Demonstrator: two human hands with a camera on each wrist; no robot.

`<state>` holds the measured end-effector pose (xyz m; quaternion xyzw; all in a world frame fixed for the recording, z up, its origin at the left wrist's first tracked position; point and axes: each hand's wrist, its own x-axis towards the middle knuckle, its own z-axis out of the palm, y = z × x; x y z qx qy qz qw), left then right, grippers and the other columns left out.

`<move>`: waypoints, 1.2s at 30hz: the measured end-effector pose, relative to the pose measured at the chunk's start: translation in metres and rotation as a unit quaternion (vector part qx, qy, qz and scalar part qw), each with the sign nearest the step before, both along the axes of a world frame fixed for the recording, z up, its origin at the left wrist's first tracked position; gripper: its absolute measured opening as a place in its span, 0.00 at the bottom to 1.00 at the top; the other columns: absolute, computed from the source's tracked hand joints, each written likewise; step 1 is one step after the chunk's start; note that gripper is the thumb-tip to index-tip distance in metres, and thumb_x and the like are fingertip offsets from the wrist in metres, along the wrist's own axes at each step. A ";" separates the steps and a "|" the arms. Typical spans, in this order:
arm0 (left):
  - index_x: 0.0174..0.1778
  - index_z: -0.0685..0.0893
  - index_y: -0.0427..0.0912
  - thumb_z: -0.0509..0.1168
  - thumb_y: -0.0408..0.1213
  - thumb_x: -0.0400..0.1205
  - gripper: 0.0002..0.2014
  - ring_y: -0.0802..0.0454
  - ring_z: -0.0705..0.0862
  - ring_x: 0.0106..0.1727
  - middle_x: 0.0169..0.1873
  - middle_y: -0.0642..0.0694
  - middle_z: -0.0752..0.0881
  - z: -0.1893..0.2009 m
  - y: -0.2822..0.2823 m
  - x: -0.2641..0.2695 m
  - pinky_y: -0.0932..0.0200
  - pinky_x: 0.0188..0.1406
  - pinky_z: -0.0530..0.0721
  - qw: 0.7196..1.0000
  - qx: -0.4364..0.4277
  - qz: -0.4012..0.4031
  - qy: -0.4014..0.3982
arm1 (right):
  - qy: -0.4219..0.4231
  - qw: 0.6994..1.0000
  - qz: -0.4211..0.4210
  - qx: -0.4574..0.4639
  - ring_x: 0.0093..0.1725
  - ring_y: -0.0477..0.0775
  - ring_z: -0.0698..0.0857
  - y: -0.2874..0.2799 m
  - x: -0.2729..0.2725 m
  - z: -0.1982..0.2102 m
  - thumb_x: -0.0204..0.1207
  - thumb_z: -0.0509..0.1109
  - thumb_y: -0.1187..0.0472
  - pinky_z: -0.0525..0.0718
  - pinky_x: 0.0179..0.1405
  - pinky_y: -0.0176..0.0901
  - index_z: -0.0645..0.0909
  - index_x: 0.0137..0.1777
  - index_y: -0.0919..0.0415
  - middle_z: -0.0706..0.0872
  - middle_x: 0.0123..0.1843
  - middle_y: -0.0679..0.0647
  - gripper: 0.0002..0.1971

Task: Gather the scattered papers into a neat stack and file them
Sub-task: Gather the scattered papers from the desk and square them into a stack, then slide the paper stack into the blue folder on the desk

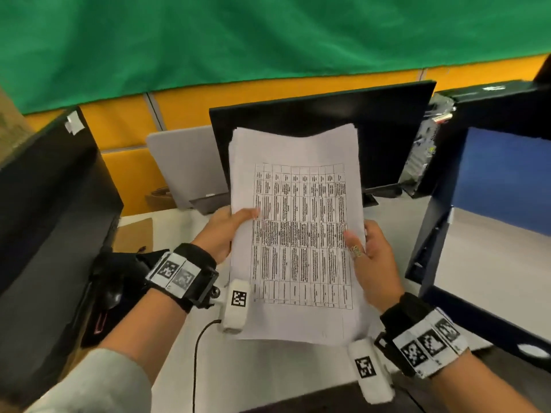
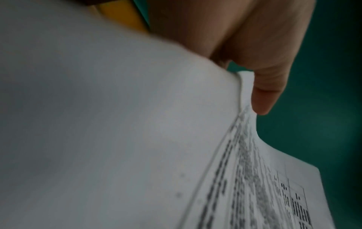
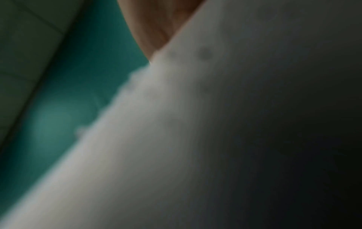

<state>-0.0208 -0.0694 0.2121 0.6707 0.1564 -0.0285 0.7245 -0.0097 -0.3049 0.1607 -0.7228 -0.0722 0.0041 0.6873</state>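
Papers [image 1: 298, 234]: one gathered stack of white sheets, held up off the desk between both hands, in front of the monitor. The top sheet bears a printed table of many columns; the print is too blurred to read. Sheet edges at the top left corner are slightly stepped.
Left hand [image 1: 222, 231]: grasps the stack's left edge, thumb on the printed face, fingers hidden behind the sheets. In the left wrist view the thumb [image 2: 268, 86] presses on the top sheet's edge.
Right hand [image 1: 372, 257]: grasps the stack's right edge, thumb on the face, fingers behind. A ring [image 1: 356, 251] sits on the thumb. The right wrist view is blurred; it shows only paper and a bit of skin.
Wristbands: black, with black-and-white coded tags, one on each wrist; a white tagged unit hangs below each.
Sleeve [image 1: 98, 383]: grey, on the left forearm.
Desk [image 1: 268, 368]: white top, beneath the stack.
Monitor [image 1: 322, 123]: dark screen, behind the stack, on the desk.
Cable [image 1: 198, 353]: black, runs across the desk from the left wrist unit toward the near edge.
Grey panel [image 1: 185, 162]: leans upright left of the monitor.
Black case [image 1: 44, 219]: large, at the left of the desk.
Dark frame [image 1: 441, 234]: at the right, with a blue panel [image 1: 504, 174] inside.
Backdrop: green cloth [image 1: 268, 34] above, yellow partition [image 1: 125, 135] below it.
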 end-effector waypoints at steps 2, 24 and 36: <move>0.62 0.76 0.43 0.59 0.31 0.82 0.13 0.48 0.86 0.54 0.58 0.43 0.86 0.005 -0.005 -0.008 0.52 0.50 0.88 0.999 0.016 -0.042 -0.021 | -0.025 0.999 -0.029 -0.002 0.48 0.37 0.88 -0.012 -0.009 0.013 0.81 0.61 0.57 0.86 0.43 0.35 0.74 0.58 0.49 0.86 0.54 0.45 0.08; 0.81 0.54 0.41 0.53 0.27 0.85 0.28 0.58 0.71 0.67 0.77 0.46 0.66 0.006 -0.188 -0.064 0.84 0.48 0.75 0.872 0.176 -0.446 -0.097 | 0.186 0.940 -0.280 -0.054 0.51 0.65 0.85 -0.227 -0.133 0.035 0.78 0.67 0.61 0.83 0.54 0.59 0.74 0.67 0.62 0.85 0.57 0.65 0.18; 0.74 0.66 0.30 0.54 0.24 0.83 0.21 0.50 0.80 0.41 0.45 0.41 0.80 0.004 -0.224 -0.067 0.64 0.38 0.82 0.932 -0.032 -0.356 0.059 | 0.282 0.915 -0.260 -0.125 0.55 0.59 0.85 -0.268 -0.127 0.045 0.77 0.64 0.48 0.78 0.65 0.56 0.75 0.67 0.67 0.89 0.48 0.62 0.26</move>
